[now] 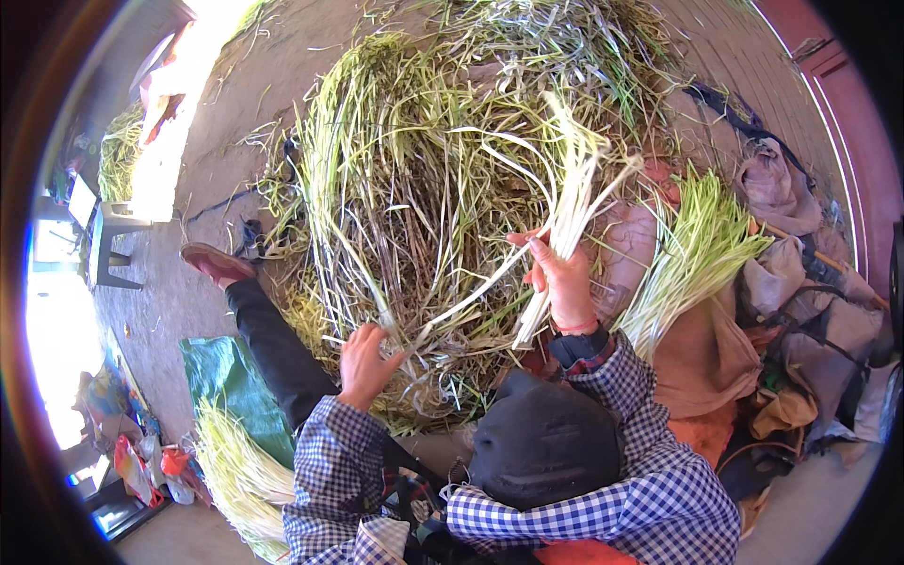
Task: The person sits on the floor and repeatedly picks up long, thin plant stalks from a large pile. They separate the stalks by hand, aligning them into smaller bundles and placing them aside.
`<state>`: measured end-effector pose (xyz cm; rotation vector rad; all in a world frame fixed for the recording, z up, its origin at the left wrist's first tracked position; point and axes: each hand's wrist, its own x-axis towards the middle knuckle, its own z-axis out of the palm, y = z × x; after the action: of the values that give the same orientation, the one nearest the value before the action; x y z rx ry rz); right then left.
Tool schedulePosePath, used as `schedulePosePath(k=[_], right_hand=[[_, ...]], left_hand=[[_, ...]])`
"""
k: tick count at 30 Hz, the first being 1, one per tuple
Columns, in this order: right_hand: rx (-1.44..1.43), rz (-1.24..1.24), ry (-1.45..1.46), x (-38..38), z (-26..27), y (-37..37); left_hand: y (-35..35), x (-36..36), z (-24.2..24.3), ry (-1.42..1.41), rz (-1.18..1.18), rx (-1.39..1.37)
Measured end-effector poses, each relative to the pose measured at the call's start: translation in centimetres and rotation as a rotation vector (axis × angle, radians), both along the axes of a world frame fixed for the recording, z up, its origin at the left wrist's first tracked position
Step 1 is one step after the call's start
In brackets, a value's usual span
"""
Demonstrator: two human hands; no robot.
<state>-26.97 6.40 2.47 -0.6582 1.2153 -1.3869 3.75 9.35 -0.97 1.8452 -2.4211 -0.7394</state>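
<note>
My right hand point(561, 275) is closed around a bunch of pale white-green stalks point(575, 191), and one long stalk slants from it down to the left. The fingers of my left hand point(371, 360) are at the near ends of long stalks, blurred at the fingertips, so whether they grip a stalk is unclear. Beneath both hands spreads a big heap of green and yellowed stalks and leaves point(424, 205). To the right of my right hand, a bundle of trimmed pale green stalks point(685, 261) lies on brown cloth point(706, 346).
Another bundle of pale stalks point(244, 480) lies at lower left beside a green plastic sheet point(233, 381). My outstretched leg point(275, 339) borders the heap's left. A small stool point(116, 244) stands farther left. Sacks and cloths point(819, 339) are piled at right, near a red door point(854, 127).
</note>
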Motion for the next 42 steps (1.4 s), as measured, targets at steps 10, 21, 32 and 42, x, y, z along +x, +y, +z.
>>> schedulePosePath(k=[10,21,32,42], right_hand=[[-0.025,0.184,-0.043,1.3,1.6,0.2],[-0.21,-0.356,-0.42,-6.9,2.0,0.0],[-0.261,-0.159,-0.508,-4.3,3.7,-1.5],[0.088,0.291,-0.221,0.8,0.2,0.4]], left_hand=[[-4.5,-11.5,0.5,1.374,0.429,0.73],[1.1,4.1,-2.4,-0.372,0.073,0.174],[-1.3,-9.4,1.4,0.72,-0.073,0.513],[1.2,-10.6,2.3,1.009,0.22,0.727]])
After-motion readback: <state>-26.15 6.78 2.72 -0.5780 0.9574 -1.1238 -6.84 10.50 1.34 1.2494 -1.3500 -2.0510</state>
